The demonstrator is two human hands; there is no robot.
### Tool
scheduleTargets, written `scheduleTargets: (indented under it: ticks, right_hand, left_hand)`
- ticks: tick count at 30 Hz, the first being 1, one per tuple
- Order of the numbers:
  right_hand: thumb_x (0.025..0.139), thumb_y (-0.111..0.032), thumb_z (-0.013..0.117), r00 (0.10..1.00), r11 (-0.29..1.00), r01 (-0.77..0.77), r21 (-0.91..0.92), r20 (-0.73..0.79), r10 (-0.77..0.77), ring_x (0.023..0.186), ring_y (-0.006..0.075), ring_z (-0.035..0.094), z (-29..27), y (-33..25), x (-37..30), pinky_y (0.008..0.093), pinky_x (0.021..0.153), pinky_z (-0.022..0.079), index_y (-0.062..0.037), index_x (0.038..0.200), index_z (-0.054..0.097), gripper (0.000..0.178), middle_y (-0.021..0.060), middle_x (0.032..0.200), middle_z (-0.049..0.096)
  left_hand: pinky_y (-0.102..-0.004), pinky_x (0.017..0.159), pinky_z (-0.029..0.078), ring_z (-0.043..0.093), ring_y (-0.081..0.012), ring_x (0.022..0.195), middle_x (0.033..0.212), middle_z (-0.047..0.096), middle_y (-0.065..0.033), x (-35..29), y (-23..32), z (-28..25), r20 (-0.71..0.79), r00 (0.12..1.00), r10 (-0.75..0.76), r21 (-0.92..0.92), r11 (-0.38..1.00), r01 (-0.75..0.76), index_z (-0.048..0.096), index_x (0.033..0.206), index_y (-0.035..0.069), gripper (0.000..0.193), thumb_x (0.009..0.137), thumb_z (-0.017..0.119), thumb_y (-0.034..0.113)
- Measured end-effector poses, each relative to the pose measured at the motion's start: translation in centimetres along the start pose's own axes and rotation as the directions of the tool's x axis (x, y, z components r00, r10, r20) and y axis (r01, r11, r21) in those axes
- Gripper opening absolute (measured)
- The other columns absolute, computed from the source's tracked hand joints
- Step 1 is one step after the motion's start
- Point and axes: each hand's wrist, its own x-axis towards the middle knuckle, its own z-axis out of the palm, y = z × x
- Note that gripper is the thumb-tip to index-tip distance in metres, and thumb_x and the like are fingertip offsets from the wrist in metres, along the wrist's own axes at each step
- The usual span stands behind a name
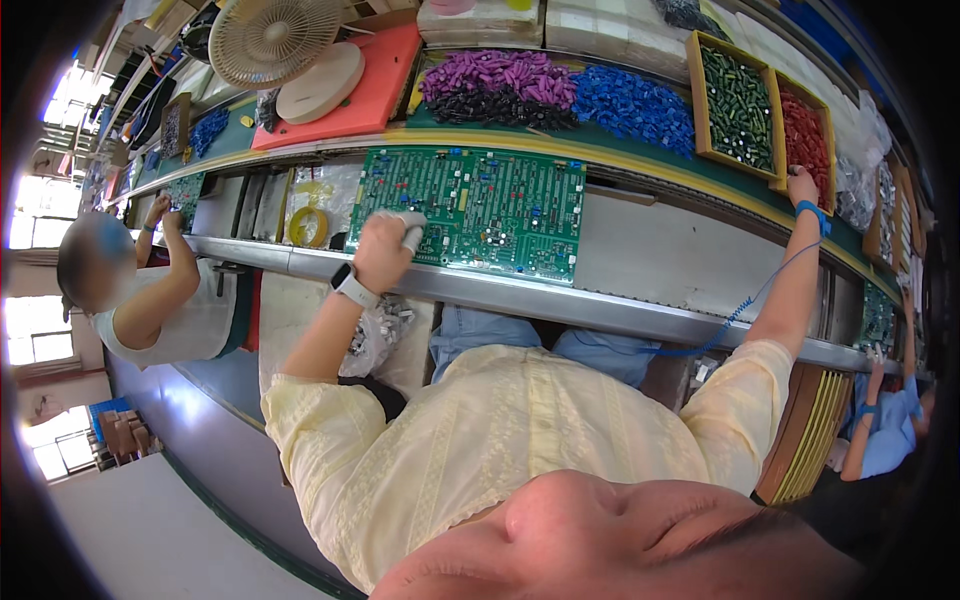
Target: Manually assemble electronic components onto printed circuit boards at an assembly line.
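Note:
A large green circuit board (490,205) lies on the conveyor in front of me. My left hand (385,245), with a white wristwatch and white finger cots, rests on the board's left part, fingers curled as if pressing a small part down. My right hand (802,187), wearing a blue wrist strap with a coiled blue cord, reaches far right into a wooden tray of red components (805,130). Whether its fingers hold a part is hidden.
Piles of purple (500,75), black and blue components (630,100) lie behind the board, beside a wooden tray of green parts (735,105). A fan (275,40) stands on an orange mat. One person (150,300) works at the left, another (885,425) at the right.

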Motion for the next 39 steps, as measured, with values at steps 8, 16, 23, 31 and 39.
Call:
scheduleTargets:
  ticks: [8, 16, 23, 31, 39]
  right_hand:
    - [0.082, -0.024, 0.05, 0.998, 0.999, -0.02, -0.024, -0.054, 0.019, 0.101, 0.0367, 0.055, 0.5, -0.8, -0.5, 0.0426, 0.086, 0.043, -0.0115, 0.11, 0.059, 0.033, 0.0192, 0.108, 0.058]
    - [0.082, -0.024, 0.049, 0.998, 0.999, -0.035, -0.017, -0.057, 0.034, 0.101, 0.0363, 0.055, 0.5, -0.7, -0.6, 0.0421, 0.085, 0.043, -0.0121, 0.114, 0.057, 0.035, 0.0193, 0.107, 0.059]
    - [0.082, -0.028, 0.051, 0.997, 0.999, -0.053, -0.014, -0.052, 0.052, 0.101, 0.0358, 0.055, 0.4, -0.6, -0.5, 0.0422, 0.085, 0.044, -0.0119, 0.113, 0.057, 0.036, 0.0185, 0.108, 0.059]
    - [0.082, -0.027, 0.051, 0.997, 0.997, -0.066, 0.035, -0.043, 0.067, 0.103, 0.0351, 0.054, 0.5, -0.8, -0.8, 0.0421, 0.087, 0.043, -0.0123, 0.114, 0.057, 0.035, 0.0176, 0.112, 0.057]
    - [0.082, -0.031, 0.053, 0.995, 0.999, -0.042, 0.018, -0.085, 0.044, 0.102, 0.0357, 0.055, 0.8, -0.8, -0.8, 0.0407, 0.085, 0.043, -0.0116, 0.114, 0.057, 0.038, 0.0196, 0.107, 0.059]
  left_hand:
    - [-0.0391, 0.077, 0.046, 0.056, -0.0296, 0.087, 0.091, 0.063, -0.0113, 3.3, -5.0, -0.3, 0.177, 0.983, -0.041, 0.294, 0.956, -0.013, 0.065, 0.095, 0.009, 0.021, 0.075, 0.058, 0.009]
    - [-0.0376, 0.079, 0.046, 0.056, -0.0288, 0.089, 0.091, 0.062, -0.0105, 3.9, -5.5, 0.2, 0.126, 0.992, 0.006, 0.219, 0.975, -0.034, 0.065, 0.096, 0.009, 0.021, 0.076, 0.058, 0.009]
    - [-0.0387, 0.074, 0.048, 0.06, -0.0325, 0.08, 0.085, 0.063, -0.0166, 5.9, -4.4, -0.6, 0.277, 0.93, -0.242, 0.062, 0.97, 0.234, 0.066, 0.09, 0.007, 0.017, 0.076, 0.061, 0.015]
    - [-0.0373, 0.074, 0.048, 0.061, -0.0314, 0.079, 0.085, 0.064, -0.0149, 6.4, -4.8, 0.1, 0.297, 0.934, -0.198, 0.175, 0.973, 0.15, 0.067, 0.087, 0.007, 0.017, 0.076, 0.062, 0.018]
    - [-0.0374, 0.075, 0.048, 0.061, -0.0304, 0.081, 0.086, 0.064, -0.0146, 6.5, -4.4, 0.1, 0.31, 0.938, -0.154, 0.195, 0.976, 0.096, 0.068, 0.086, 0.008, 0.015, 0.075, 0.062, 0.017]
